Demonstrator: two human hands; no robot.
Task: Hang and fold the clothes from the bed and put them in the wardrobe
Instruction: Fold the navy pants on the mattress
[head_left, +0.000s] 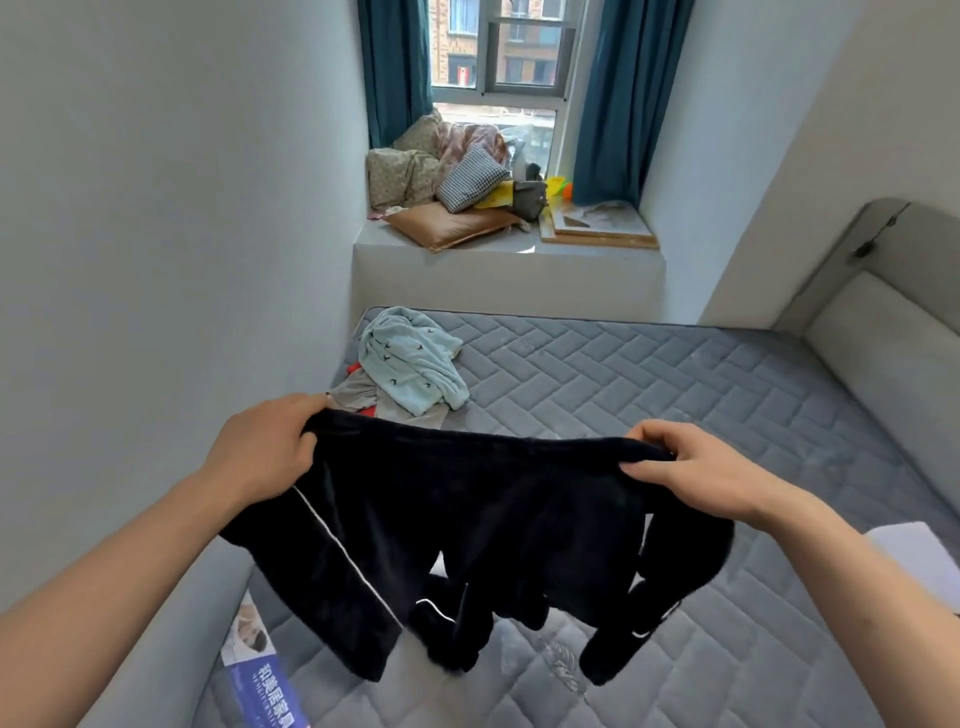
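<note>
A black fleece garment with thin white piping (467, 530) hangs spread out in the air over the grey quilted mattress (675, 395). My left hand (265, 447) grips its upper left corner and my right hand (696, 467) pinches its upper right corner, so the top edge is stretched between them. Its lower parts dangle just above the mattress. Farther back on the mattress, by the left wall, lies a light blue garment with small dark marks (410, 364) on top of a grey piece (358, 395) with a bit of red showing.
A window ledge (509, 260) behind the bed carries pillows, bedding and a flat wooden frame. A padded headboard (883, 332) runs along the right. A white object (909, 551) sits at the right mattress edge. A printed label (260, 660) lies at the near left.
</note>
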